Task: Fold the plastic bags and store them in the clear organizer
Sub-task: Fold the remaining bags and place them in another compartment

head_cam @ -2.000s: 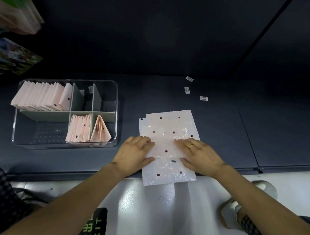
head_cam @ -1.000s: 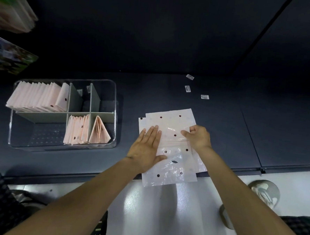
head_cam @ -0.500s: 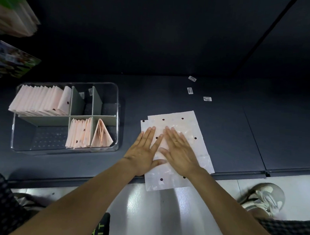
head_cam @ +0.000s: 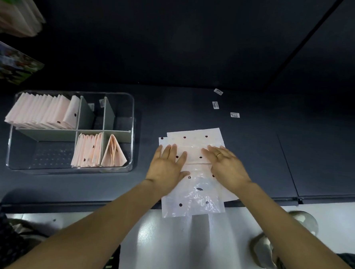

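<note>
The plastic bag [head_cam: 192, 177] lies flat on the dark table [head_cam: 173, 113], right of centre, with its near end hanging past the table's near edge over the pale floor [head_cam: 186, 249]. Both hands press down on its middle with straight, spread fingers that grip nothing: the left hand [head_cam: 168, 167] covers the bag's left side, the right hand [head_cam: 226, 168], with a ring on one finger, covers its right side, and the fingertips of both point toward the far end. Between the hands a folded band of the bag shows, with a crease line across it just near of the fingertips. The bag is thin, pale pink to white, dotted with small dark spots; its far part looks flat and opaque, its near part crinkled and shiny. It seems to lie on one or more like sheets whose edges peek out at the far left and near right. To the left, well apart, stands the clear organizer [head_cam: 131, 131] with grey dividers [head_cam: 109, 117]; folded pink bags [head_cam: 43, 111] stand in its far left compartment and more [head_cam: 88, 149] in two near compartments. Three small white labels [head_cam: 235, 114] lie on the table beyond the bag. The wall behind is dark, and a shoe [head_cam: 267, 252] shows at the near right.
</note>
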